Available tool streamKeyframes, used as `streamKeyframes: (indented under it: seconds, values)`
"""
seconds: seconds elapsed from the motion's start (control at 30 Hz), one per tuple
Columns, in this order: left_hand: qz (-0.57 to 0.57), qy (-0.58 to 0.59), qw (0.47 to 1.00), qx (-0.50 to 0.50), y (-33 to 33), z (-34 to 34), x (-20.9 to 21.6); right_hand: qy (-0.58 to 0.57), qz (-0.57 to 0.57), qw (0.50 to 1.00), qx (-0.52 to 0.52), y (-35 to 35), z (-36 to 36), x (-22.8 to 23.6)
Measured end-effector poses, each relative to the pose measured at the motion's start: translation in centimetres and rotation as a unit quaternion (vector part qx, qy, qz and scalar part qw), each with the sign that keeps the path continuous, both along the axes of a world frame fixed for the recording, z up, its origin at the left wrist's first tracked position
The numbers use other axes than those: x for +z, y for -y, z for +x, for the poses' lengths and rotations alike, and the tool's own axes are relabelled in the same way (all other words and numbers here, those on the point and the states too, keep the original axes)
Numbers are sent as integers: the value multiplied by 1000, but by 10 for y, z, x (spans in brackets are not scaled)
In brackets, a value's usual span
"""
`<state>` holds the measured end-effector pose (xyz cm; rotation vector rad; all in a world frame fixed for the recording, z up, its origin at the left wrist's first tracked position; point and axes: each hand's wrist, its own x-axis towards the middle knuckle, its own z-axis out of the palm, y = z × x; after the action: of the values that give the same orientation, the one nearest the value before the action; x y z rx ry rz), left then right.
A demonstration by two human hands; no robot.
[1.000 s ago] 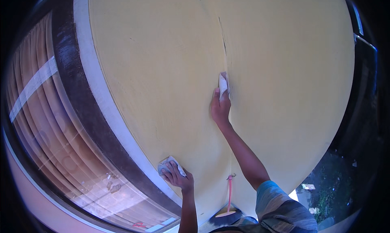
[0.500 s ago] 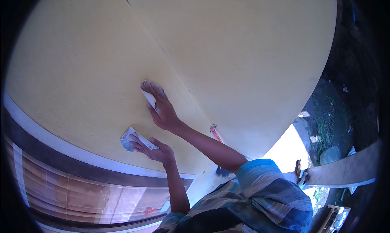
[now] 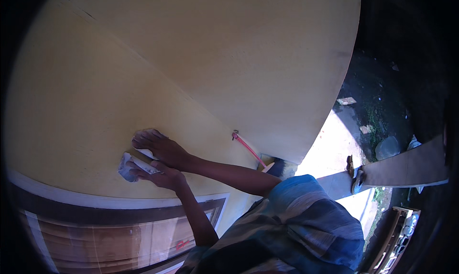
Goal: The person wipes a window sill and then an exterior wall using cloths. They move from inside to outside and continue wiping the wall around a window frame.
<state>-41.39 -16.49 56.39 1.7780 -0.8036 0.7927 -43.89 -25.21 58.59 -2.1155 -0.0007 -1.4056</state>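
Pale yellow wall (image 3: 95, 92) fills most of the view. My right hand (image 3: 165, 150) presses on it with fingers laid together over a white folded sheet (image 3: 146, 153), whose edge shows beneath the palm. Just below and close beside it, my left hand (image 3: 165, 177) grips a second white sheet (image 3: 127, 169), folded, with a bluish-grey tint and a curled edge. Whether these sheets are paper or cloth I cannot tell. The left one is at the wall; how firmly it touches is unclear. White dust marks the right fingers.
A window (image 3: 114, 243) with a dark frame lies below the hands. Right of them a pink braided cord (image 3: 248, 146) hangs from a metal hook. Beyond the wall's edge are a grey ledge (image 3: 406, 169), a translucent tub (image 3: 387, 148) and a slatted wooden piece (image 3: 397, 240).
Both hands have moved left and down in the view, each keeping its sheet. The right hand has come down close beside the left. The view has also shifted.
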Motion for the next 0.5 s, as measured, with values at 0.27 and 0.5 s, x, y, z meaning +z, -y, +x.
streamKeyframes:
  seconds: [0.27,0.5]
  values:
    - [77,52,995,26,-3,-12,15,-41,-51,997,-39,-20,6,-44]
    - [126,41,989,62,3,4,6,-36,5,999,40,-12,-10,-70]
